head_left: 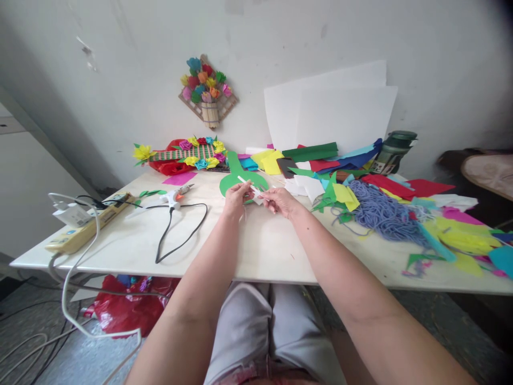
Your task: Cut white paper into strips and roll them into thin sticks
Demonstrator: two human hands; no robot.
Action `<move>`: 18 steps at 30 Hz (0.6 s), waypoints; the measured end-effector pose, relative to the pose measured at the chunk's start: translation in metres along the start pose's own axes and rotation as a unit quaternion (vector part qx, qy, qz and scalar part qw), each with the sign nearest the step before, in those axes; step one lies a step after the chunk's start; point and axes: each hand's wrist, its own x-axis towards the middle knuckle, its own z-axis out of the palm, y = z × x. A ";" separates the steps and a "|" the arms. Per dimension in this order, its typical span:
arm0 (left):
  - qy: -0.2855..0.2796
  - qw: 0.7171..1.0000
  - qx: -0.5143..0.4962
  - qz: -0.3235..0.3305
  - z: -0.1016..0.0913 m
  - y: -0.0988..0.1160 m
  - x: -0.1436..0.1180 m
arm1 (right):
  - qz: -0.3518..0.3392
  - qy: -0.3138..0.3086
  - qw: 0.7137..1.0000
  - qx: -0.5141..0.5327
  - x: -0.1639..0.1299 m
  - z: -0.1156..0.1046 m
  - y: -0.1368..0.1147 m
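Observation:
Over the table's middle, my left hand point(238, 198) pinches a narrow white paper strip point(245, 183) that sticks up at a slant. Close beside it, my right hand point(280, 202) is closed, its fingertips on the white paper between the hands. A small greyish tip shows there, too fine to make out. Just behind my fingers lies a flat green paper shape point(230, 184), round with a straight neck pointing away. A thin pale strand hangs below my left hand.
A white glue gun point(170, 199) with a looped black cable lies left, near a power strip point(84, 230). Paper flowers decorate a guitar-like craft point(184, 155) behind. Blue-purple yarn point(380, 211), coloured paper scraps point(347, 197) and a dark flask point(395, 152) are right.

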 end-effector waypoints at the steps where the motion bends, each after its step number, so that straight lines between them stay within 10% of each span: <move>1: -0.002 1.000 0.000 0.001 0.000 0.000 0.000 | 0.001 -0.003 1.000 -0.001 -0.001 0.000 -0.001; 18: -0.033 0.999 0.032 -0.002 0.002 -0.003 -0.001 | -0.005 0.018 1.000 -0.022 -0.002 0.002 -0.002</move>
